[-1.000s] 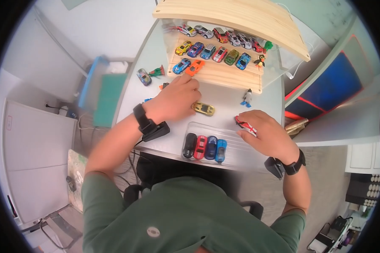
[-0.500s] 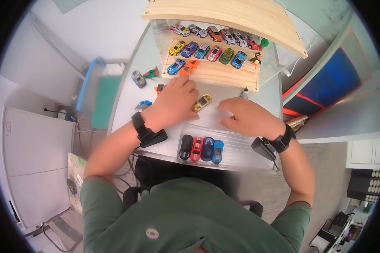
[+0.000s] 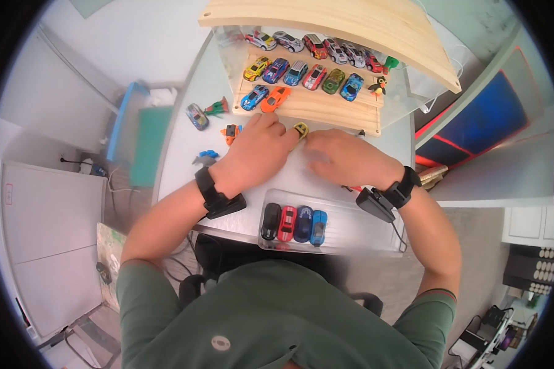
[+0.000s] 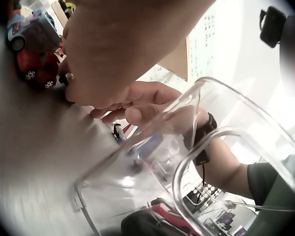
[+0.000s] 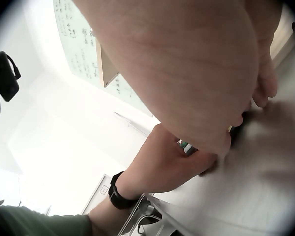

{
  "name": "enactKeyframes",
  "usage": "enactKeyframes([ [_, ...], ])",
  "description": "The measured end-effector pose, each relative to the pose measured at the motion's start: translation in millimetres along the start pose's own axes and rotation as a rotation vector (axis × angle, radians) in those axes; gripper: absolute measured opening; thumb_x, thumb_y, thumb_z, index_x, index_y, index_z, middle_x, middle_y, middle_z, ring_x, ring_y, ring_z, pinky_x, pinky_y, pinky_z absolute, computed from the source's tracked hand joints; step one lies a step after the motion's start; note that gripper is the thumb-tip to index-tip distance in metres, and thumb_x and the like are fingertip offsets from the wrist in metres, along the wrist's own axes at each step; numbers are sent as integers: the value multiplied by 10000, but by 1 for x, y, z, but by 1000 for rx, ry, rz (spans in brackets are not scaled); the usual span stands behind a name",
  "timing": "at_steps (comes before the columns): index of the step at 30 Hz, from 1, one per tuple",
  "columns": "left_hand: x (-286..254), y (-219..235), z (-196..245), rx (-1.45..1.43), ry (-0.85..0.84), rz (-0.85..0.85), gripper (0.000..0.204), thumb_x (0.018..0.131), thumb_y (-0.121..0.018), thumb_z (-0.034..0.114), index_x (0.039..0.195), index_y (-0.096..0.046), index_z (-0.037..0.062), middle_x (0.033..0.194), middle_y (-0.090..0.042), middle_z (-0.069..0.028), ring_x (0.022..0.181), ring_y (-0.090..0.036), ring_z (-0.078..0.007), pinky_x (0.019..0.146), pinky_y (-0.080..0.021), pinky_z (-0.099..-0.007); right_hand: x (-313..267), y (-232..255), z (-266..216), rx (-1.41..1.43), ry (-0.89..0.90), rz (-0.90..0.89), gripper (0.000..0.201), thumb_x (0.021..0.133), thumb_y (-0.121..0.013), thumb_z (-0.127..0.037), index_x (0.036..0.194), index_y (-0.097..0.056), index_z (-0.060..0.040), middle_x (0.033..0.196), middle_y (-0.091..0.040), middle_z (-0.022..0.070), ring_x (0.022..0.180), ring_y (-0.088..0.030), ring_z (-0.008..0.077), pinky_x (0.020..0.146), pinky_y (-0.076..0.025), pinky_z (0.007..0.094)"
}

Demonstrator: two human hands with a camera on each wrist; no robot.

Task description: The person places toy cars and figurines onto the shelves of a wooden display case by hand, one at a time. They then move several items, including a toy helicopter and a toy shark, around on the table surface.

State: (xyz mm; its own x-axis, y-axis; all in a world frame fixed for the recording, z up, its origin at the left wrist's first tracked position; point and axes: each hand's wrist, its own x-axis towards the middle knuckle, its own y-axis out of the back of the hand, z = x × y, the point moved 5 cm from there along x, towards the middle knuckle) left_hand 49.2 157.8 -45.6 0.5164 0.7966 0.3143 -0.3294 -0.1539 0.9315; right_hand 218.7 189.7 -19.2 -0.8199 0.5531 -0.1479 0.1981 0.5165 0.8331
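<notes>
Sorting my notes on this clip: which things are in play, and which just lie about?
In play: left hand, right hand, yellow car, wooden rack.
Lying about: tray with four cars, green figure, penguin.

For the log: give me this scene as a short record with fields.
left hand: on the table, fingers at the yellow car
right hand: beside the left, fingertips near the same car
grip: cannot tell which hand holds the car
tray: clear, four cars at its left end
rack: wooden, rows of cars
loose on table: a car and small figures left of the hands
</notes>
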Motion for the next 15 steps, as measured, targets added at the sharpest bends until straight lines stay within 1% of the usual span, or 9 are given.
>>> enactKeyframes([
  [3,4,1,-1,33,18,47,264,818,-735,89,1080,-712,75,936,-704,-67,1061,-620,-284,966,-485,-429,4,1,2,13,22,30,303,968,-644,-228,1108,-700,34,1191,-687,205,1172,-632,410,1051,-499,493],
  [7,5,-3,0,35,47,22,281,816,-743,94,1094,-710,71,951,-707,-67,1060,-622,-285,968,-484,-427,6,0,6,8,12,25,313,969,-645,-232,1123,-702,34,1189,-689,200,1183,-629,404,1062,-496,486],
  [9,6,-1,1,-21,61,17,297,810,-750,96,1102,-710,69,965,-709,-71,1070,-624,-287,963,-488,-428,6,-1,5,-4,34,22,330,973,-646,-240,1155,-699,31,1216,-682,191,1203,-622,392,1072,-493,481],
  [12,6,-6,1,-13,73,-3,301,801,-752,96,1096,-704,66,978,-709,-76,1077,-624,-289,958,-495,-431,4,-3,4,9,21,24,344,979,-645,-243,1188,-693,25,1241,-674,184,1221,-616,380,1076,-493,477],
  [15,5,-3,1,-16,76,23,300,792,-748,82,1087,-700,60,984,-705,-90,1085,-622,-299,975,-502,-439,0,-3,-1,12,28,42,336,983,-643,-242,1189,-690,20,1254,-667,180,1229,-612,371,1071,-494,478],
])
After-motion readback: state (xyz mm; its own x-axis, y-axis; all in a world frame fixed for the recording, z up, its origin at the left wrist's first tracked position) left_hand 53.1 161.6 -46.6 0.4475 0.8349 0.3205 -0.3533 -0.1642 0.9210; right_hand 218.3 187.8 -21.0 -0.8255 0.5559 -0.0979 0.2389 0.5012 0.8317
